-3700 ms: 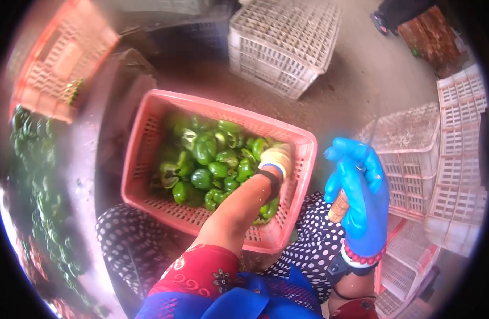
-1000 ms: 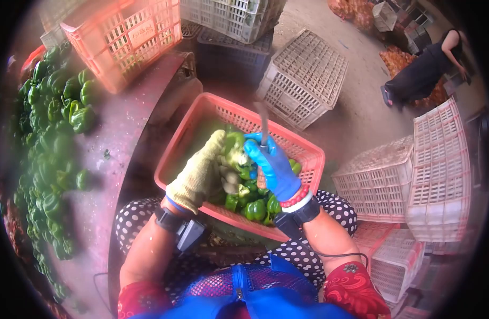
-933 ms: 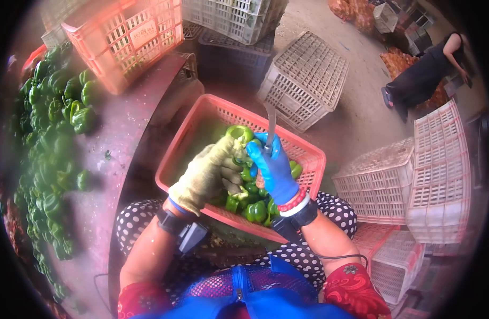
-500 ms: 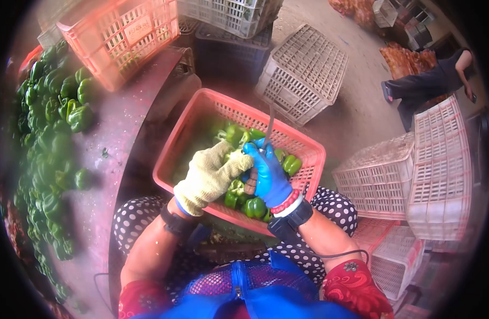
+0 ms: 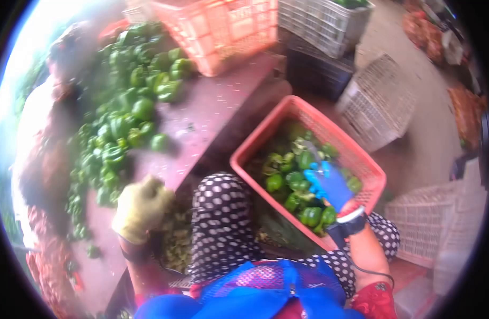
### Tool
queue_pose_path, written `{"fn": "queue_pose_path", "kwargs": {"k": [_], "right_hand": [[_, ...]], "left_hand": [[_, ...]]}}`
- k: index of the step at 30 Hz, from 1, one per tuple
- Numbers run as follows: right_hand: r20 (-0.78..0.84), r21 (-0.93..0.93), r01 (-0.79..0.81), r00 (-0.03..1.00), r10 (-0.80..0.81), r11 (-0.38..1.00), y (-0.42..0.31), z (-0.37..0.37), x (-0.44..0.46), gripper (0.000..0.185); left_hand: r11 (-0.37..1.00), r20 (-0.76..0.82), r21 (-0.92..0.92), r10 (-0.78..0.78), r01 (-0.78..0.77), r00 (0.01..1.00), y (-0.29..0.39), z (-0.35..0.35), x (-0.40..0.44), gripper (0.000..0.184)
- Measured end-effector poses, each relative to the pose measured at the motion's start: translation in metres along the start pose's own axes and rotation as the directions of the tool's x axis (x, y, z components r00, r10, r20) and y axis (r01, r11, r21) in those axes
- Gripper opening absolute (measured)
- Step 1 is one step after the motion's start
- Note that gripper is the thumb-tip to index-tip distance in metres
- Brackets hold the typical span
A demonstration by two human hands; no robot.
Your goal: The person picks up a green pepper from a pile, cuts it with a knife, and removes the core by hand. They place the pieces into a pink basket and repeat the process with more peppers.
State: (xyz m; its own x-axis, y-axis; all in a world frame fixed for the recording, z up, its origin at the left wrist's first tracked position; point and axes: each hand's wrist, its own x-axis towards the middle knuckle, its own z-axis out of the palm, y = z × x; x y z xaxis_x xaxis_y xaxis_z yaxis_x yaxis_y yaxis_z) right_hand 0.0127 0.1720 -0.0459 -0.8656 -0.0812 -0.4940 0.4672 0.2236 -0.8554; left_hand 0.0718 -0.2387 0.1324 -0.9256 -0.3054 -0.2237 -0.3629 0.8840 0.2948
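Note:
My left hand (image 5: 143, 208), in a pale yellow knit glove, is at the table's edge above a heap of pale green scraps (image 5: 178, 242). Its fingers look curled in, but blur hides whatever may be in them. In a blue glove, my right hand (image 5: 329, 183) grips a knife (image 5: 313, 151), its blade pointing up and away over the red plastic basket (image 5: 265, 130). Beneath this hand, green bell peppers (image 5: 297, 181) lie in the basket, some with pale tops showing. The basket sits by my knees in dotted trousers.
Many green peppers (image 5: 116, 127) are piled on the pinkish table (image 5: 218, 106) to the left. An orange crate (image 5: 223, 32) stands at its far end. Grey crates (image 5: 324, 26) are stacked behind, and a pale crate (image 5: 380, 101) and more crates (image 5: 425, 223) stand to the right.
My left hand has left the basket and swung left to the table edge. My right hand keeps the knife over the basket. The view has turned left.

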Motion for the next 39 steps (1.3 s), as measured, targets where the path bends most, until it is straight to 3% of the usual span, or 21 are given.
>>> {"fn": "queue_pose_path", "kwargs": {"k": [1, 2, 5, 7, 9, 11, 12, 13, 15, 16, 19, 21, 23, 25, 28, 31, 33, 35, 36, 38, 39], "right_hand": [[0.020, 0.052, -0.003, 1.000, 0.002, 0.999, -0.002, 0.000, -0.002, 0.039], [0.013, 0.075, -0.005, 1.000, 0.004, 0.997, -0.010, 0.002, -0.008, 0.038], [0.058, 0.115, -0.035, 0.998, 0.028, 0.993, -0.012, 0.000, -0.014, 0.033], [0.093, 0.170, -0.029, 0.996, 0.013, 0.985, 0.000, -0.001, -0.011, 0.030], [0.089, 0.133, -0.054, 0.995, 0.042, 0.990, 0.003, 0.001, -0.014, 0.029], [0.055, 0.128, -0.073, 0.996, 0.067, 0.989, 0.003, 0.006, -0.015, 0.028], [0.048, 0.156, -0.073, 0.997, 0.066, 0.985, -0.002, 0.009, -0.016, 0.029], [0.036, 0.185, -0.076, 0.997, 0.070, 0.980, -0.007, 0.012, -0.019, 0.030], [0.100, 0.245, -0.026, 0.995, 0.001, 0.969, -0.015, 0.013, -0.018, 0.036], [0.141, 0.314, 0.013, 0.988, -0.060, 0.949, -0.018, 0.014, -0.015, 0.041], [0.164, 0.479, 0.136, 0.956, -0.241, 0.867, -0.028, 0.021, -0.017, 0.060], [0.094, 0.436, 0.254, 0.941, -0.324, 0.863, -0.046, 0.024, -0.026, 0.069], [-0.045, 0.366, 0.505, 0.849, -0.527, 0.782, -0.030, 0.025, -0.013, 0.071], [-0.085, 0.326, 0.455, 0.887, -0.454, 0.828, -0.028, 0.011, -0.017, 0.066], [-0.056, 0.230, 0.421, 0.906, -0.420, 0.877, -0.038, -0.003, -0.029, 0.058], [-0.162, 0.055, 0.613, 0.784, -0.599, 0.788, -0.032, -0.003, -0.016, 0.054], [-0.107, 0.268, 0.387, 0.922, -0.372, 0.882, -0.031, -0.014, -0.026, 0.053], [-0.201, -0.105, 0.434, 0.872, -0.447, 0.895, -0.031, -0.018, -0.028, 0.051], [-0.241, -0.332, 0.499, 0.776, -0.583, 0.801, -0.027, -0.016, -0.025, 0.051], [-0.199, -0.728, 0.476, 0.542, -0.817, 0.493, -0.014, -0.011, -0.021, 0.053], [-0.176, -0.753, 0.437, 0.586, -0.791, 0.492, -0.016, -0.007, -0.024, 0.053]], "left_hand": [[0.955, 0.078, 0.289, -0.095, 0.069, 0.992, -0.012, -0.010, -0.014, 0.046], [0.902, 0.135, 0.408, -0.215, 0.143, 0.967, -0.030, -0.009, -0.013, 0.052], [0.984, -0.074, 0.153, -0.083, 0.094, 0.994, -0.056, 0.017, 0.024, 0.052], [0.989, -0.212, -0.105, -0.123, 0.102, 0.970, -0.051, 0.038, 0.072, 0.062], [0.989, -0.328, -0.139, -0.101, 0.058, 0.939, -0.063, 0.068, 0.126, 0.067], [0.992, -0.279, -0.093, -0.105, 0.082, 0.954, -0.071, 0.091, 0.162, 0.066], [1.000, -0.381, -0.030, -0.010, -0.001, 0.925, -0.068, 0.101, 0.172, 0.060], [0.952, -0.203, -0.304, -0.030, -0.034, 0.979, -0.045, 0.091, 0.166, 0.057], [0.652, 0.179, -0.755, 0.100, 0.071, 0.979, 0.008, 0.071, 0.145, 0.052], [0.563, 0.200, -0.825, 0.195, 0.058, 0.960, 0.036, 0.072, 0.136, 0.047], [0.674, 0.394, -0.739, 0.416, 0.013, 0.820, 0.119, 0.066, 0.096, 0.057], [0.756, 0.474, -0.650, 0.481, -0.076, 0.737, 0.167, 0.069, 0.064, 0.063], [0.759, 0.472, -0.613, 0.576, -0.220, 0.668, 0.190, 0.096, 0.050, 0.069], [0.732, 0.459, -0.656, 0.579, -0.182, 0.674, 0.201, 0.106, 0.045, 0.070], [0.628, 0.477, -0.776, 0.647, -0.061, 0.594, 0.197, 0.133, 0.051, 0.066], [0.556, 0.559, -0.808, 0.619, 0.195, 0.551, 0.197, 0.139, 0.050, 0.059], [0.460, 0.509, -0.853, 0.627, 0.248, 0.590, 0.197, 0.139, 0.051, 0.054], [0.358, 0.462, -0.886, 0.625, 0.294, 0.630, 0.196, 0.141, 0.054, 0.050], [0.378, 0.472, -0.880, 0.624, 0.288, 0.623, 0.195, 0.142, 0.057, 0.050], [0.450, 0.489, -0.859, 0.582, 0.243, 0.650, 0.195, 0.144, 0.059, 0.049], [0.486, 0.496, -0.845, 0.560, 0.222, 0.664, 0.195, 0.145, 0.059, 0.048]]}}
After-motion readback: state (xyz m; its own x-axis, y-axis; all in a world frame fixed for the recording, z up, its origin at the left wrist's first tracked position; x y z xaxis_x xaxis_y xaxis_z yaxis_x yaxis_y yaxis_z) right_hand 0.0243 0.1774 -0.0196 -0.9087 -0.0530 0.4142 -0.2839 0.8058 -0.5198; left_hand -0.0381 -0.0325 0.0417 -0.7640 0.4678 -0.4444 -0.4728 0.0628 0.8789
